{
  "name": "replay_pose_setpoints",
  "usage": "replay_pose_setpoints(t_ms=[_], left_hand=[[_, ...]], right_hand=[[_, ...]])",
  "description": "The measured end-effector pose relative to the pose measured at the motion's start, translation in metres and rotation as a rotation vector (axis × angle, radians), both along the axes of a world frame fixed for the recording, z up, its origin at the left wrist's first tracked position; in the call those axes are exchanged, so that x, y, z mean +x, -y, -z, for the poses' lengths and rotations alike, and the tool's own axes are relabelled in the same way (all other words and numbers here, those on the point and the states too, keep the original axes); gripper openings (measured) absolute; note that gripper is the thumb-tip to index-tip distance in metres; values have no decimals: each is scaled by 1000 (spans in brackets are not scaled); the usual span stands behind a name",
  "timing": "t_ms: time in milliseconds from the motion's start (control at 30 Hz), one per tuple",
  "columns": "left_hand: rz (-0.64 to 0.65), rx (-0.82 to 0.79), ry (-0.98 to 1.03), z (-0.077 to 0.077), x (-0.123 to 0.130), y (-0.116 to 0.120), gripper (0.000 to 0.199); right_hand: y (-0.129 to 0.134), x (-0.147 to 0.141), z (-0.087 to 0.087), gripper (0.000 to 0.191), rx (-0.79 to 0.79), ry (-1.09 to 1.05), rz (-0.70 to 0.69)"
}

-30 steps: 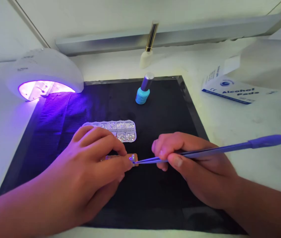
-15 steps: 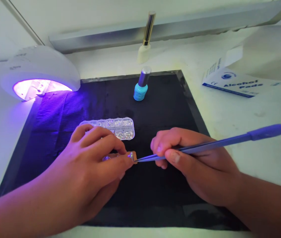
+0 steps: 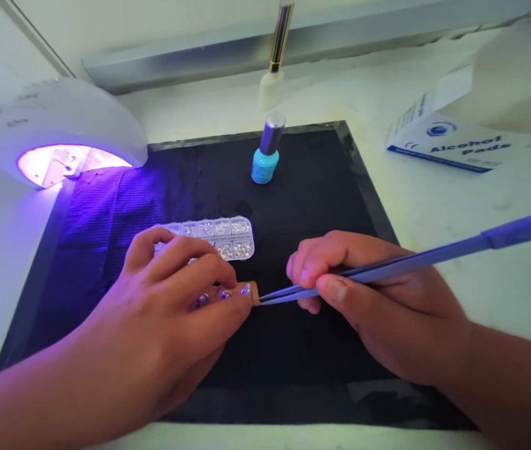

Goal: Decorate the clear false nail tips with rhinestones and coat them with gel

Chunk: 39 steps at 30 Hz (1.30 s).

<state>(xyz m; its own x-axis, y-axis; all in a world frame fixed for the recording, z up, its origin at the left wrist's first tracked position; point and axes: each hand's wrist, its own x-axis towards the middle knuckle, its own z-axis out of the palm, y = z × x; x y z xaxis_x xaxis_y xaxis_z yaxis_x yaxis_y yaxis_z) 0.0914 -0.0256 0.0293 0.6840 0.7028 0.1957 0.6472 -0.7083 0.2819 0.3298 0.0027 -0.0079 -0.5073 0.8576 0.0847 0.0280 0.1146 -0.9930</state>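
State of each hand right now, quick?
Left hand: closed, holding a small tan piece.
Right hand: closed, holding tweezers pointed at the tan piece.

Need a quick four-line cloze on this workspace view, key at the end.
1. The right hand holds ____.
2. The blue bottle stands on a mat whose colour is ____.
3. The box is printed "Alcohol ____".
4. The hand partly hiding the gem case is the ____ one.

Missing words: tweezers; black; Pads; left.

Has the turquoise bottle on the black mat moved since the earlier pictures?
No. The turquoise bottle keeps its place relative to the far right corner of the black mat; both drifted up the picture together, so only the view shifted.
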Motion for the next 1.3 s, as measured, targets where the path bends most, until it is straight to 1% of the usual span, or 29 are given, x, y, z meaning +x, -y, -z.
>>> replay_pose_setpoints(t_ms=[100,200,333,400,500,600,833,967,1300], left_hand=[[11,11,0,0,0,-1,18],[9,1,-8,-1,1,-1,17],[11,-56,-1,-3,-1,-1,20],[-3,-70,43,-4,-1,0,22],[-12,-34,98,-3,0,1,19],[2,-29,78,-2,3,1,15],[12,-22,57,0,4,3,17],[12,-19,49,0,4,2,20],[5,-5,48,3,4,2,21]], right_hand=[[-1,-1,0,25,-46,-59,42],[-3,-3,-3,23,-116,-166,123],[-6,-5,-6,25,-176,-234,195],[-7,-5,-6,25,-177,-243,202],[-9,-4,-5,24,-178,-253,214],[-10,-5,-5,22,-181,-244,224],[-8,-5,-6,16,-163,-233,234],[-9,-6,-6,16,-161,-227,235],[-10,-7,-7,16,-167,-231,254]])
